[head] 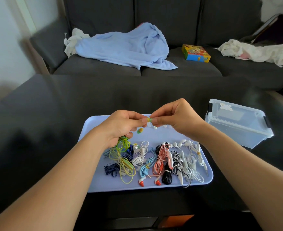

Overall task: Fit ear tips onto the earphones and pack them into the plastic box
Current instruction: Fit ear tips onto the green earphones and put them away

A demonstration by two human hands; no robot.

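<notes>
1. both hands meet above the tray's far edge: left hand (120, 125) pinches a green-yellow earbud (148, 120) with its cord bunched in the palm, right hand (172, 118) pinches its tip end.
2. plastic box (237, 122), lid on, sits off the tray's right edge; it likely needs opening.
3. tray (154, 186) holds coiled earphones (160, 160) along the near edge; these look light, limp and prone to tangling.
4. loose white ear tips (155, 127) at the far edge look soft and tiny; best gripped by the rim.
</notes>
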